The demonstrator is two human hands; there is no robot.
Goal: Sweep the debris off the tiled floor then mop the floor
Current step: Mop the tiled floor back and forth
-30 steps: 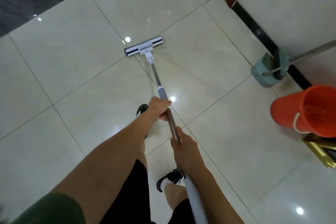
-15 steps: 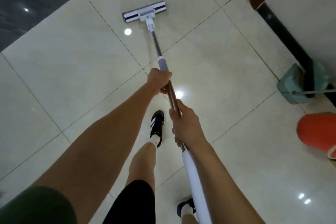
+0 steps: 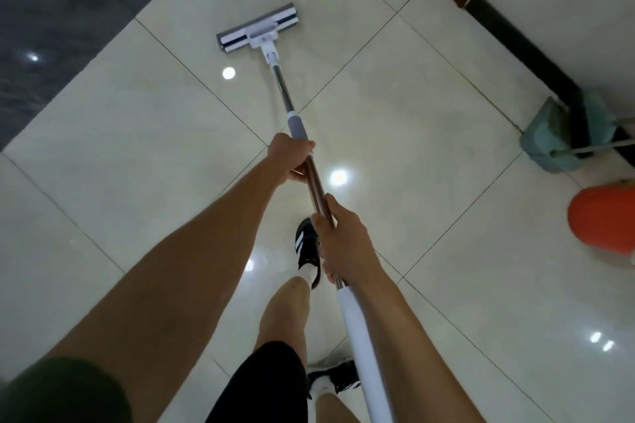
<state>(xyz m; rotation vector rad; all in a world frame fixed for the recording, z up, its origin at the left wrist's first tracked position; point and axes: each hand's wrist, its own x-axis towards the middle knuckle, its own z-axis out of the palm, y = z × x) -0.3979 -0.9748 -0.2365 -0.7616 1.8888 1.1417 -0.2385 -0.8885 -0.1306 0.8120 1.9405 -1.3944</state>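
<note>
Right in the middle of the frame runs one mop point(image 3: 302, 154), its long handle slanting from the bottom edge up to a flat rectangular head point(image 3: 257, 31) that lies on the tiled floor point(image 3: 137, 134) in the upper centre. Two hands hold the handle. The left hand point(image 3: 291, 161) is curled round the pole just below the grey sleeve, and the right hand point(image 3: 343, 240) wraps the metal part lower down, just above the white grip. Below them show two black shoes point(image 3: 308, 251) with white stripes, one under the hands, the other at the bottom edge. At the right edge stand one green dustpan point(image 3: 556, 141) with a thin pole across it and, below it, one orange bucket point(image 3: 601, 220), both partly cut off. A dark skirting strip point(image 3: 515, 34) runs along the wall in the upper right.
</note>
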